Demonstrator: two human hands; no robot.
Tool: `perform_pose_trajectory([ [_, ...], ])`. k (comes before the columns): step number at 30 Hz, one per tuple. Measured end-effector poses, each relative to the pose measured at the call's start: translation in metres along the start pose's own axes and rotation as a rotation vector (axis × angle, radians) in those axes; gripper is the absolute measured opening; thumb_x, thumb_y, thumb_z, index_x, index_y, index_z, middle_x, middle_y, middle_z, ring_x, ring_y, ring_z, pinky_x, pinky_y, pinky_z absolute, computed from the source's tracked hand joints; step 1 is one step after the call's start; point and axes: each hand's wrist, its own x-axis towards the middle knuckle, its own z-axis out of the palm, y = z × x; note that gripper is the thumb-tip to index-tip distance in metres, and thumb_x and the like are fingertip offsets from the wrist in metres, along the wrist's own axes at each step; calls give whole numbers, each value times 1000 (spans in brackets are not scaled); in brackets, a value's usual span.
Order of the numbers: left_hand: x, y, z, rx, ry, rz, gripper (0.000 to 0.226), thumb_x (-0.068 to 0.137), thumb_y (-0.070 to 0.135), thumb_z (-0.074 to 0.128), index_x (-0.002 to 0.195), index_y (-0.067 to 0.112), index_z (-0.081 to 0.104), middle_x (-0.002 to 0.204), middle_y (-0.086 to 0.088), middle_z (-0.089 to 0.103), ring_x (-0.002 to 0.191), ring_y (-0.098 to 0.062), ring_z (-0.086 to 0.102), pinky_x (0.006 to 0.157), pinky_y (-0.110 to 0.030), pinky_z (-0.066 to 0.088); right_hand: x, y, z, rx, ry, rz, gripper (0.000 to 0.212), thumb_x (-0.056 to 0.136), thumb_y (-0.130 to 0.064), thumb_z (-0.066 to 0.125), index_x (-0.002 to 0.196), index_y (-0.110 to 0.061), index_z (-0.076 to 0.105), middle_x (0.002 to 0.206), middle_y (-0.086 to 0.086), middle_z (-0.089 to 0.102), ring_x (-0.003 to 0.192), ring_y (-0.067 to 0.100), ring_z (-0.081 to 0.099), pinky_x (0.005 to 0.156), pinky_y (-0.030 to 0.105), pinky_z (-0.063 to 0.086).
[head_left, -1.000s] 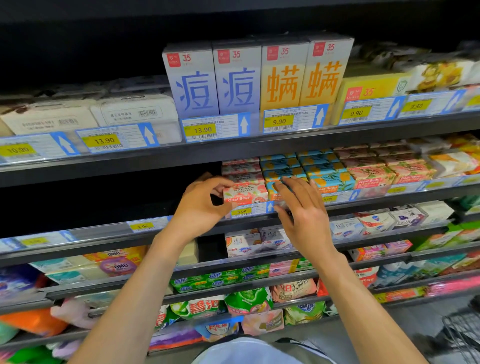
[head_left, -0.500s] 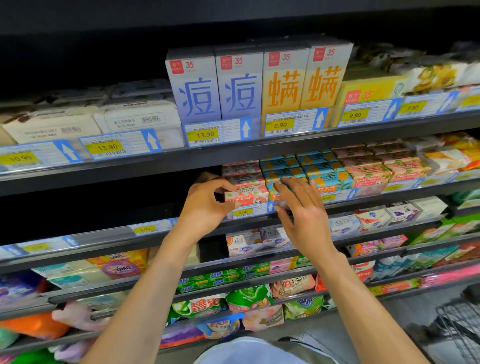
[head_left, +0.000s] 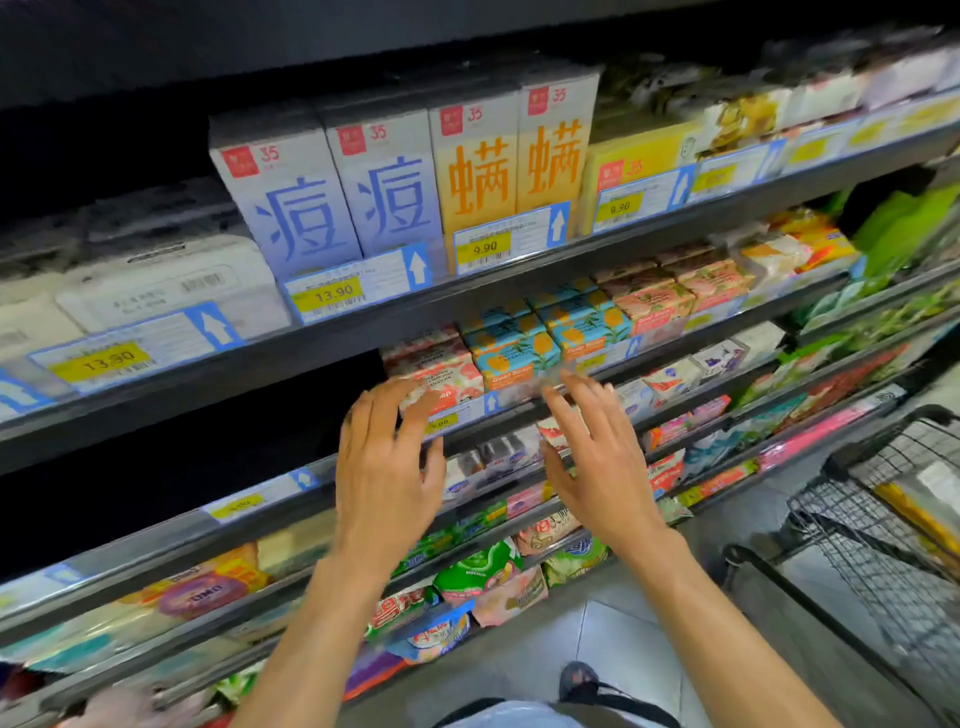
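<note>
Both hands are raised in front of the second shelf (head_left: 156, 543), well apart from each other. Left hand (head_left: 387, 470): fingers straight and spread, holding nothing. Right hand (head_left: 597, 462): same, fingers splayed, nothing in it.

The pink soap boxes (head_left: 434, 364) sit stacked at the shelf front, just above the left fingertips; motion blur hides whether they touch. The blue-and-orange soap boxes (head_left: 511, 345) stand directly to the right of the pink ones, above the right fingertips. A yellow price tag (head_left: 441, 422) shows between the hands. A shopping cart (head_left: 883, 519) stands at right.
</note>
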Motion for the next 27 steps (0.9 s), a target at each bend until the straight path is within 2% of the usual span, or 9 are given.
perform_pose_trajectory([
  [4, -20, 32, 22, -114, -18, 160, 40, 87, 9, 66, 128, 6, 67, 131, -13, 62, 120, -35, 58, 106, -47, 46, -43, 16, -11, -128, -67, 106, 62, 95, -25, 69, 151, -9, 50, 159, 15, 43, 150, 36, 38, 126, 53, 27],
  [7, -29, 64, 49, -140, -162, 243, 43, 90, 17, 64, 132, 10, 65, 138, -11, 60, 125, -33, 56, 108, -48, 44, -79, 38, -24, -193, -123, 204, 66, 94, -32, 69, 153, -11, 49, 159, 14, 44, 149, 36, 38, 124, 54, 30],
  [11, -33, 124, 89, -82, -374, 344, 57, 92, 40, 52, 142, 15, 58, 147, -12, 52, 134, -34, 48, 117, -49, 33, -136, 83, -52, -279, -191, 341, 66, 96, -41, 55, 154, -12, 46, 161, 14, 42, 149, 36, 38, 124, 54, 28],
  [16, -39, 228, 144, -86, -581, 429, 70, 84, 42, 59, 147, 14, 52, 155, -13, 46, 141, -36, 43, 119, -53, 32, -207, 151, -109, -368, -237, 537, 69, 93, -43, 59, 154, -13, 45, 159, 14, 43, 147, 37, 39, 124, 55, 28],
  [20, -49, 331, 189, -100, -652, 503, 72, 85, 47, 49, 149, 15, 47, 154, -15, 47, 140, -36, 45, 120, -51, 31, -267, 215, -161, -427, -254, 707, 67, 96, -46, 53, 153, -12, 47, 157, 15, 45, 147, 38, 40, 124, 55, 27],
  [23, -49, 393, 213, -107, -673, 541, 70, 89, 50, 47, 150, 16, 49, 154, -14, 48, 139, -35, 47, 121, -48, 29, -301, 249, -192, -461, -260, 793, 68, 96, -46, 61, 153, -11, 47, 159, 16, 44, 148, 38, 39, 124, 55, 28],
  [27, -48, 477, 235, -156, -696, 624, 70, 89, 47, 60, 150, 14, 47, 154, -14, 46, 138, -36, 46, 116, -53, 39, -346, 290, -237, -468, -266, 953, 71, 98, -48, 59, 157, -12, 42, 162, 14, 40, 150, 35, 35, 126, 53, 25],
])
